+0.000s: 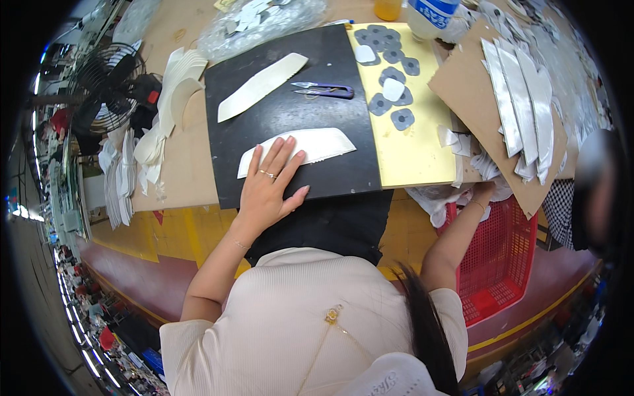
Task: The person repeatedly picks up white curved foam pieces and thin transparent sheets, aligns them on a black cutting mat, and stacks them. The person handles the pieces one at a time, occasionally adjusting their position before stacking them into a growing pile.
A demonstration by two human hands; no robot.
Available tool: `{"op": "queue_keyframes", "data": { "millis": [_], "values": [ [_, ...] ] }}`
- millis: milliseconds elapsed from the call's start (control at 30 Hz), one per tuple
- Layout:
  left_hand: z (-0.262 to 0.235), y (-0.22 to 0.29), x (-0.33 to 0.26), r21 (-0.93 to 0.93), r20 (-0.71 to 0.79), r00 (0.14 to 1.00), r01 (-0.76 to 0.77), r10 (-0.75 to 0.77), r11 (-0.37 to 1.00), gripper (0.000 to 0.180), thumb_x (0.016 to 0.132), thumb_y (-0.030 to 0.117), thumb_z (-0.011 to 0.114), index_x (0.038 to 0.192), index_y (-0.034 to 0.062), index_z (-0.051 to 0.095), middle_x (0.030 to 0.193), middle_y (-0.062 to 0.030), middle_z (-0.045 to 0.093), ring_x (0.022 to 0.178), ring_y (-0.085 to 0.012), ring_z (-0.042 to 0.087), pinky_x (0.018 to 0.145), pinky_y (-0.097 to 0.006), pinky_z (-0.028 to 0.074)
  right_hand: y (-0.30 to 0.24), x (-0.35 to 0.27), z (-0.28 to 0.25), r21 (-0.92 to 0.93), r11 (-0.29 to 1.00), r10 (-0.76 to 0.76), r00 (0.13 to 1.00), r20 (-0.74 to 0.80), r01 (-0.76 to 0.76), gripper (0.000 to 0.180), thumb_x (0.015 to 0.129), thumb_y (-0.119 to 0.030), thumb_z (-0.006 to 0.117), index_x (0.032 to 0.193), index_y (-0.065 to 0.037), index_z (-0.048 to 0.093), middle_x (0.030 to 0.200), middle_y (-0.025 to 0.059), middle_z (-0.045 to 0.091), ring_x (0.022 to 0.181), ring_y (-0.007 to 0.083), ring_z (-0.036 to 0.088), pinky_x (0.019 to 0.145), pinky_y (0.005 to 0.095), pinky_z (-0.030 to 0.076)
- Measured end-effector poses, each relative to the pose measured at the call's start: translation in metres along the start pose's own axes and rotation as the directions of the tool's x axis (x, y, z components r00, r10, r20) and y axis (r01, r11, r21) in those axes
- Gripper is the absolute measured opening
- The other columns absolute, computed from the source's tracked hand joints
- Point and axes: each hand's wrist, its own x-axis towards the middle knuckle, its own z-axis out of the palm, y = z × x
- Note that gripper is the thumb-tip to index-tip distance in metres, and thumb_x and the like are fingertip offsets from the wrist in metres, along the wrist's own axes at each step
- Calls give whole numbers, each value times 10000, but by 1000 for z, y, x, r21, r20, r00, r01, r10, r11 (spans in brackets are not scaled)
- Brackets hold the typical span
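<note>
My left hand [271, 177] lies flat, fingers stretched, on a curved white fabric piece [323, 142] on the black mat [264, 72]. Farther back on the mat is a second, cream curved piece [261, 86], tilted up to the right. Purple-handled thread snips [333, 91] rest beside it with their blades pointing left. My right hand [484, 191] reaches down past the table's front edge, among white cloth or plastic [432, 198] at the top of a red plastic basket [489, 264]. Its fingers are hidden, so what it touches does not show.
Grey patches [401, 119] with several white ones lie on a yellow board [422, 155]. Shiny white strips [522, 99] sit on tilted cardboard [462, 79] at the right. A bottle [429, 16] stands behind. Left are stacked cream pieces [181, 79] and a black fan [109, 86].
</note>
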Motion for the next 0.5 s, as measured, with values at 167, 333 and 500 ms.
{"op": "queue_keyframes", "data": {
  "millis": [167, 333, 500],
  "values": [
    [3, -5, -6, -70, -104, 994, -31, 24, 997, 621, 833, 259, 713, 1390, 108, 483, 1510, -115, 398, 1418, -290, 340, 1167, -540, 187, -9, 47, -14, -246, 950, -139, 966, 217, 192, 453, 856, -202, 484, 1260, -17, 570, 1310, 221, 542, 1195, 362, 531, 1059, 502, 401],
    [-8, -12, -16, -250, -267, 957, 45, -114, 967, 579, 838, 178, 712, 1366, 75, 498, 1456, -137, 449, 1365, -341, 396, 1137, -501, 260, -2, 21, -2, -448, 810, -301, 924, 234, 378, 448, 855, -211, 489, 1247, -14, 584, 1304, 228, 547, 1188, 382, 542, 1056, 514, 406],
    [-33, -52, -10, -306, -436, 797, 305, -417, 902, 544, 862, 110, 691, 1364, 35, 494, 1232, -143, 546, 1084, -261, 554, 925, -350, 447, 36, 33, 45, -263, 939, -199, 973, 117, 224, 378, 889, -266, 505, 1191, -74, 627, 1190, 201, 623, 1087, 361, 608, 912, 526, 486]
  ]
}}
